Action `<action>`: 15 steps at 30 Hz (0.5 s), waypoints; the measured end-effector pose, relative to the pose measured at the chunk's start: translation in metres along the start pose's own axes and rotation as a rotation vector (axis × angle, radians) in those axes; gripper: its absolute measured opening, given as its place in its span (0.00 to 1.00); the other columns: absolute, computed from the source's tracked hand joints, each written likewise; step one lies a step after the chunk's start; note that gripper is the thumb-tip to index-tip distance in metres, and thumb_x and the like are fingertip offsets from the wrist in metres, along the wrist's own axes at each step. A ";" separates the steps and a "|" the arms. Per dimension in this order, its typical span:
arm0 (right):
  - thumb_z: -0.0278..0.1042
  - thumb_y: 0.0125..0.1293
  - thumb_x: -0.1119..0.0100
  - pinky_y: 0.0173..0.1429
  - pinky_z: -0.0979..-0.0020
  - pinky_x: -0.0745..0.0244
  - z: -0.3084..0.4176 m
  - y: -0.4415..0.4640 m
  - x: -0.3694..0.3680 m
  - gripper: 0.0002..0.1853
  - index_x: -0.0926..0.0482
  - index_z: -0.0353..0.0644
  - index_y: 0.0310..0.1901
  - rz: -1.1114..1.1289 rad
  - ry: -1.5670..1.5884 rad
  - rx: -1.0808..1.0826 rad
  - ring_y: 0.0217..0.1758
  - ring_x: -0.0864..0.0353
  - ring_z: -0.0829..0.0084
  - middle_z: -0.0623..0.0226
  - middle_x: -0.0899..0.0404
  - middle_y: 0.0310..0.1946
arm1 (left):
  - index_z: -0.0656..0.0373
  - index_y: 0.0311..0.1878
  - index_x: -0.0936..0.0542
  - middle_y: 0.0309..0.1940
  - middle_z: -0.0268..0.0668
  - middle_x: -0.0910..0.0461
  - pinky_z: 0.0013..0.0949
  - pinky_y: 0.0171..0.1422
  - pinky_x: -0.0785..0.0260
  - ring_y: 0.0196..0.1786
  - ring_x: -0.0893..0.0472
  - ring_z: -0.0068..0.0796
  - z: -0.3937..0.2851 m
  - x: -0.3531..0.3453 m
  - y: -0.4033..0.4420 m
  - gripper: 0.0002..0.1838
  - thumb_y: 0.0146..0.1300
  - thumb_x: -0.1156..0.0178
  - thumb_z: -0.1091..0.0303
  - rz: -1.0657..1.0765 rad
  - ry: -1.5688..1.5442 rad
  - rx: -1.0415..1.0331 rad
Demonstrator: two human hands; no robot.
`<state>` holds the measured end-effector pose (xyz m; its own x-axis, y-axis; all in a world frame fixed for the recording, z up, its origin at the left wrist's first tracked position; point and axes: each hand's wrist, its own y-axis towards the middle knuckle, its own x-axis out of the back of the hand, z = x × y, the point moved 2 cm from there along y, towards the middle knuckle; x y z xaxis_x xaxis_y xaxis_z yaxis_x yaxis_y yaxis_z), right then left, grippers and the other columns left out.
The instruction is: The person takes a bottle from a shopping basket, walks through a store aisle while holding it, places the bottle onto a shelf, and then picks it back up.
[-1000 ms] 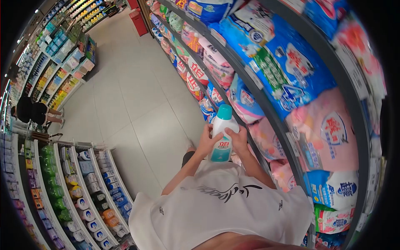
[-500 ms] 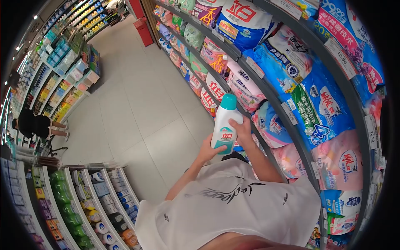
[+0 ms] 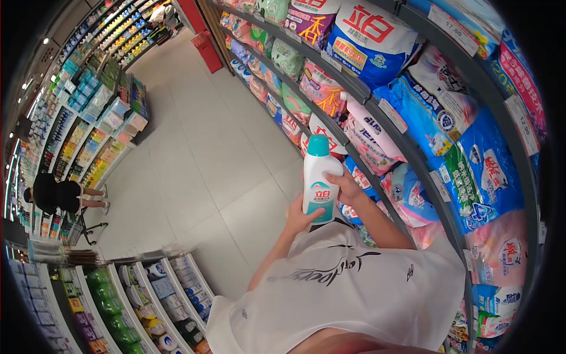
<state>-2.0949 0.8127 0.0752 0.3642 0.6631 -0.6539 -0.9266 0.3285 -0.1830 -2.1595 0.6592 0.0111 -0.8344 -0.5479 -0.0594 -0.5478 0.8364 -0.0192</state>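
I see the left hand (image 3: 300,216) and right hand (image 3: 349,189) clasping the teal-capped 立白 bottle (image 3: 315,177) from opposite sides, likely keeping its label (image 3: 321,194) readable.

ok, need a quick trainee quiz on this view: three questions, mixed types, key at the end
1. True or false: the cap is off the white bottle.
2. How is the bottle held? A: left only. B: right only. C: both.
3. Fill in: the distant person in a black top is on the ____ side of the view.

Key:
1. False; the teal cap is on.
2. C; the left hand and right hand both grip it.
3. Left.
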 end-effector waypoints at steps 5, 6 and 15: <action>0.28 0.59 0.37 0.51 0.65 0.23 0.011 0.056 0.000 0.21 0.28 0.37 0.54 -0.121 0.069 0.057 0.48 0.20 0.69 0.62 0.22 0.46 | 0.65 0.50 0.25 0.41 0.40 0.18 0.32 0.49 0.27 0.43 0.19 0.28 -0.020 0.026 0.052 0.25 0.50 0.29 0.64 0.011 0.055 0.013; 0.28 0.58 0.36 0.49 0.66 0.22 0.014 0.067 -0.002 0.21 0.28 0.36 0.53 -0.144 0.089 0.110 0.47 0.20 0.69 0.61 0.22 0.45 | 0.65 0.50 0.24 0.40 0.40 0.18 0.32 0.49 0.27 0.42 0.19 0.28 -0.022 0.034 0.063 0.25 0.50 0.29 0.63 0.003 0.083 0.004; 0.28 0.58 0.36 0.42 0.69 0.20 0.046 0.150 -0.005 0.17 0.25 0.32 0.49 -0.419 0.063 0.356 0.38 0.17 0.71 0.60 0.19 0.39 | 0.66 0.48 0.24 0.38 0.42 0.17 0.32 0.46 0.26 0.40 0.19 0.27 -0.048 0.079 0.173 0.24 0.51 0.30 0.62 0.148 0.206 0.081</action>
<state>-2.2318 0.8897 0.0842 0.6788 0.3884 -0.6232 -0.6103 0.7703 -0.1847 -2.3231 0.7604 0.0506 -0.9044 -0.4042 0.1368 -0.4190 0.9018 -0.1061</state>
